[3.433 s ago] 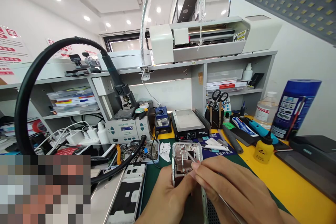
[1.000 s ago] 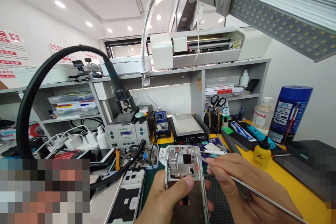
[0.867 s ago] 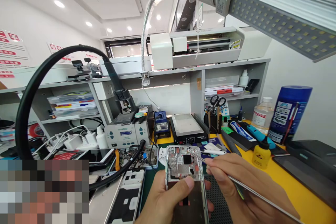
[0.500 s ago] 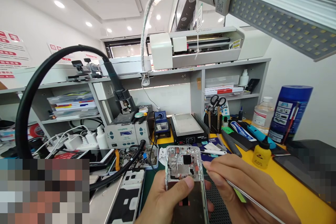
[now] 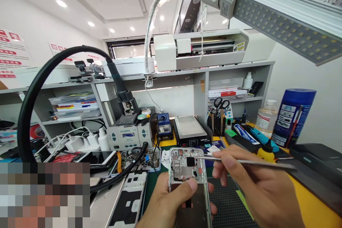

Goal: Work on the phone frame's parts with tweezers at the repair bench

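Observation:
My left hand (image 5: 171,205) grips an opened phone (image 5: 187,181) from below, thumb pressed across its middle, the bare metal frame and small black parts facing up. My right hand (image 5: 256,188) is closed in a pinch on metal tweezers (image 5: 240,162). The tweezers lie almost level, their tips touching the top right area inside the phone near a black square part.
A black mesh mat (image 5: 229,206) lies under the phone on the green mat. A yellow bottle (image 5: 265,151), a blue can (image 5: 292,117), a hot plate (image 5: 190,128), a soldering station (image 5: 129,133), a parts tray (image 5: 139,158) and another phone frame (image 5: 130,199) surround it. A lamp (image 5: 278,17) hangs overhead.
My right hand has turned, swinging the tweezers from a steep slant to nearly level, tips still at the phone's top. The left hand and phone stay put.

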A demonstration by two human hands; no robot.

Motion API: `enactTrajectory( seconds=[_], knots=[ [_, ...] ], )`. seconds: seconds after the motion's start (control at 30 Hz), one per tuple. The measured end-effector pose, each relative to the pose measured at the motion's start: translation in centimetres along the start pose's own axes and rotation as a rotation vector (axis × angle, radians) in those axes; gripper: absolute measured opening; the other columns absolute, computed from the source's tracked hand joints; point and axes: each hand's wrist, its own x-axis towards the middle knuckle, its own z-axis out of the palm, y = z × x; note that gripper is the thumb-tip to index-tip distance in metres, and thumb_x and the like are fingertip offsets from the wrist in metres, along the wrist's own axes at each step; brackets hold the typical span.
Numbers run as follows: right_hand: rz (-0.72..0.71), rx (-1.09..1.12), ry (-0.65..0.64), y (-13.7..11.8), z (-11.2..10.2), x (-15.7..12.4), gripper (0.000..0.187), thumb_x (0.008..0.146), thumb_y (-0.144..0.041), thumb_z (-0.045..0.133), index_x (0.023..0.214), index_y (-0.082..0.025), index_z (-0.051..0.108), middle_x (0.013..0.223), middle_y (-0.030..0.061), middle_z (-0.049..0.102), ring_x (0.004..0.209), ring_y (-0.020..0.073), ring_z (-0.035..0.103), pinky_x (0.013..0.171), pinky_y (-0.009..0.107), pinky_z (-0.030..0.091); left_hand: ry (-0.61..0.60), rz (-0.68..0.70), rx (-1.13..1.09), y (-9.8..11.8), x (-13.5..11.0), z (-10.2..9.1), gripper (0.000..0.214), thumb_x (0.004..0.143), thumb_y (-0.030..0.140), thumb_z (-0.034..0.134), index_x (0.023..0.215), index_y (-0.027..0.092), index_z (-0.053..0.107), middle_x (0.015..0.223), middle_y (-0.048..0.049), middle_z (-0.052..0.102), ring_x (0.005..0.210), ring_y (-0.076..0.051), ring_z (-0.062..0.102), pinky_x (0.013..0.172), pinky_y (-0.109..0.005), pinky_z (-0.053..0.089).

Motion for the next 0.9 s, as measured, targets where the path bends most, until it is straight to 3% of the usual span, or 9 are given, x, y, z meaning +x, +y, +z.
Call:
enactTrajectory(
  seconds=[0.1,0.17,0.37,0.57,0.73,0.9],
  knots=[
    [0.329,0.252,0.016,1.1,-0.3,0.6,0.027,0.097,-0.042,0.064,0.091,-0.019,0.075,0.070,0.0043,0.071,0.055,0.0153,0.066,0.046,0.021,0.055,-0.001,0.000,0.023,0.0,0.1,0.0,0.045,0.072,0.044,0.085,0.098,0.011,0.068,0.105,-0.0206,0.079,0.071,-0.028,0.077,0.069,-0.040,0.059],
    [0.422,0.349,0.022,1.9,-0.5,0.7,0.034,0.093,-0.048,0.069,0.092,-0.015,0.077,0.071,0.0071,0.071,0.057,0.0169,0.067,0.046,0.023,0.054,0.008,0.007,0.032,0.0,0.1,0.0,0.046,0.073,0.045,0.083,0.099,0.010,0.068,0.107,-0.0219,0.078,0.073,-0.028,0.077,0.068,-0.039,0.060],
    [0.499,0.484,0.063,2.3,-0.2,1.2,0.039,0.083,-0.048,0.080,0.091,-0.011,0.078,0.070,0.0093,0.072,0.056,0.0175,0.066,0.045,0.022,0.052,0.021,-0.016,0.065,-0.2,0.1,-0.3,0.047,0.077,0.044,0.080,0.104,0.009,0.067,0.094,-0.0204,0.080,0.076,-0.029,0.076,0.071,-0.042,0.060],
    [0.623,0.661,0.069,1.7,-0.2,2.1,0.040,0.076,-0.045,0.087,0.089,-0.009,0.078,0.068,0.0081,0.069,0.055,0.0158,0.063,0.042,0.020,0.050,0.050,-0.028,0.055,-0.2,0.9,-0.7,0.046,0.075,0.040,0.080,0.106,0.011,0.064,0.103,-0.0200,0.078,0.074,-0.029,0.076,0.069,-0.040,0.059],
    [0.655,0.607,0.034,2.9,-0.5,2.2,0.041,0.082,-0.049,0.081,0.096,-0.010,0.076,0.071,0.0056,0.067,0.059,0.0140,0.061,0.046,0.020,0.050,0.135,-0.051,0.106,-0.2,1.9,-0.4,0.027,0.084,0.030,0.066,0.102,0.010,0.065,0.098,-0.0184,0.078,0.062,-0.023,0.072,0.060,-0.035,0.056],
    [0.643,0.478,0.009,5.1,-0.5,2.8,0.045,0.083,-0.051,0.079,0.101,-0.010,0.071,0.078,0.0053,0.066,0.066,0.0159,0.063,0.050,0.023,0.050,0.157,-0.005,0.162,-0.5,2.5,-0.6,0.017,0.081,0.024,0.063,0.091,0.010,0.067,0.090,-0.0190,0.078,0.061,-0.026,0.072,0.059,-0.037,0.057]
  ],
)
